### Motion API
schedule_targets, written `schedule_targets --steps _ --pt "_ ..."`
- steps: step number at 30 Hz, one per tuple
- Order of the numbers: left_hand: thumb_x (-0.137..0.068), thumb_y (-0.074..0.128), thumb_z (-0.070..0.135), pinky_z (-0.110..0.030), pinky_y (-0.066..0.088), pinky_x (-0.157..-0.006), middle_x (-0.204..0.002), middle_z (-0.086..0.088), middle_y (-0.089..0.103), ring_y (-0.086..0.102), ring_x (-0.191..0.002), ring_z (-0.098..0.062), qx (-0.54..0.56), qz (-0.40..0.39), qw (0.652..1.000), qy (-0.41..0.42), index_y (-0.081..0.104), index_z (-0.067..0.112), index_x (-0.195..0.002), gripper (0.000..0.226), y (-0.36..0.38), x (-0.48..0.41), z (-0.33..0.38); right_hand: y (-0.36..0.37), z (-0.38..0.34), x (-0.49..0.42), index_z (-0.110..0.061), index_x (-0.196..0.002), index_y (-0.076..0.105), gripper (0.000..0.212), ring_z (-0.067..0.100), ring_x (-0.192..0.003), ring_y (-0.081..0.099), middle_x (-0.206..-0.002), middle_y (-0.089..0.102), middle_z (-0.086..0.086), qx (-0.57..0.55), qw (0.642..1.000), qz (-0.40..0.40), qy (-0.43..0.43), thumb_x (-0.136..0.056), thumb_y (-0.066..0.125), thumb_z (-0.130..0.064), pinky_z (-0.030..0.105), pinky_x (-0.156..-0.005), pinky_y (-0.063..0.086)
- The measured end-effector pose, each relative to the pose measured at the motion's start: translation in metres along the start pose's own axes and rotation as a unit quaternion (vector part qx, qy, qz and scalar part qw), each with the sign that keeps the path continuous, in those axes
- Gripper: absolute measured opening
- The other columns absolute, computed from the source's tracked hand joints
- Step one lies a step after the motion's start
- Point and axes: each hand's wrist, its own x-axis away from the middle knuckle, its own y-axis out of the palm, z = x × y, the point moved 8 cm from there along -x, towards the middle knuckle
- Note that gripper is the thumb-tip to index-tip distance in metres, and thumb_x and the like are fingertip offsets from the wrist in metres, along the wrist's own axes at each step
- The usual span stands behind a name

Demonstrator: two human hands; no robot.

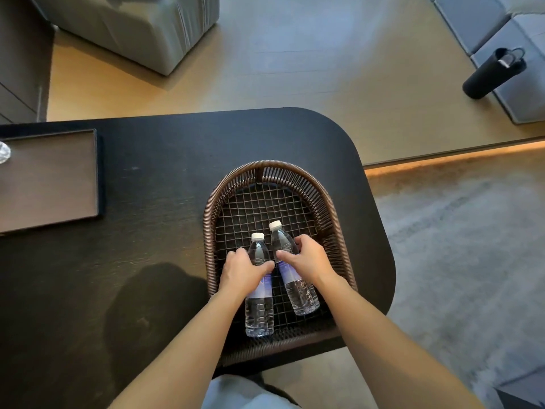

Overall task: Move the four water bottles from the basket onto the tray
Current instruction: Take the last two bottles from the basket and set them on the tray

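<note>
Two clear water bottles with white caps and purple labels lie side by side in the brown wicker basket [331, 208], caps pointing away from me. My left hand [243, 271] is wrapped around the left bottle [259, 311] at its upper half. My right hand [309, 258] grips the right bottle [300, 287] near its shoulder. The brown tray [50, 181] lies at the far left of the black table, well apart from the basket. At the tray's left edge the top of another clear bottle [3, 152] shows, mostly cut off by the frame.
The basket stands near the rounded right end of the black table [165, 172]. Beyond the table are a grey armchair [132, 28] and a black cylinder [492, 72] standing on the floor by a grey sofa. A grey rug lies to the right.
</note>
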Motion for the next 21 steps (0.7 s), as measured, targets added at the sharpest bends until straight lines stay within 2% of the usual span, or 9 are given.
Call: schedule_targets --steps 4,7,10,13,16,19,21 --pt "-0.073 0.081 0.058 -0.033 0.051 -0.07 -0.112 -0.005 0.061 0.063 -0.096 -0.022 0.018 -0.021 1.0 0.001 0.06 0.013 -0.112 0.063 -0.004 -0.001 0.002 0.012 -0.004 -0.006 -0.017 -0.101 0.062 0.043 0.014 -0.087 0.065 -0.096 0.068 -0.004 0.01 0.999 -0.032 0.012 -0.078 0.081 -0.048 0.035 -0.075 0.055" --pt "-0.073 0.082 0.051 -0.037 0.055 -0.077 -0.113 -0.006 0.063 0.064 -0.097 -0.022 0.047 -0.028 0.999 -0.002 0.06 0.015 -0.11 0.056 -0.003 -0.003 -0.001 0.013 -0.004 -0.006 -0.015 -0.098 0.062 0.039 0.014 -0.083 0.064 -0.095 0.068 -0.001 0.005 0.999 -0.039 0.018 -0.081 0.08 -0.045 0.031 -0.068 0.052" --pt "-0.074 0.083 0.048 -0.039 0.058 -0.081 -0.109 -0.003 0.066 0.065 -0.095 -0.02 0.067 -0.017 0.998 -0.003 0.06 0.018 -0.109 0.051 -0.004 0.0 -0.004 0.009 -0.003 -0.002 -0.015 -0.1 0.06 0.038 0.007 -0.08 0.061 -0.094 0.066 -0.003 -0.014 0.999 -0.041 0.02 -0.082 0.081 -0.041 0.024 -0.061 0.043" --pt "-0.078 0.082 0.044 -0.038 0.057 -0.079 -0.107 0.0 0.068 0.066 -0.096 -0.02 0.079 -0.007 0.997 0.004 0.059 0.018 -0.112 0.048 -0.005 0.005 -0.004 0.004 0.001 0.003 -0.016 -0.105 0.06 0.045 0.011 -0.087 0.066 -0.099 0.069 -0.001 -0.043 0.998 -0.032 0.021 -0.078 0.084 -0.042 0.025 -0.065 0.047" --pt "-0.081 0.08 0.042 -0.033 0.051 -0.069 -0.104 0.001 0.066 0.066 -0.092 -0.018 0.077 0.002 0.997 0.024 0.056 0.017 -0.111 0.046 -0.009 0.013 0.001 0.001 0.005 0.014 -0.016 -0.113 0.058 0.052 0.014 -0.09 0.068 -0.1 0.069 -0.002 -0.077 0.997 -0.026 0.009 -0.076 0.087 -0.04 0.026 -0.072 0.051" --pt "-0.083 0.08 0.039 -0.027 0.045 -0.062 -0.099 0.004 0.066 0.065 -0.088 -0.015 0.081 0.021 0.995 0.056 0.056 0.019 -0.108 0.04 -0.013 0.026 0.006 -0.003 0.006 0.032 -0.016 -0.113 0.063 0.043 0.011 -0.089 0.073 -0.099 0.074 -0.003 -0.118 0.993 -0.024 -0.019 -0.08 0.086 -0.03 0.029 -0.078 0.057" --pt "-0.082 0.08 0.037 -0.023 0.042 -0.059 -0.094 0.006 0.069 0.067 -0.085 -0.013 0.087 0.039 0.992 0.086 0.062 0.02 -0.102 0.032 -0.017 0.036 0.008 -0.01 0.003 0.044 -0.018 -0.108 0.068 0.032 0.004 -0.085 0.073 -0.097 0.076 -0.003 -0.124 0.991 -0.013 -0.046 -0.082 0.084 -0.026 0.028 -0.078 0.056"
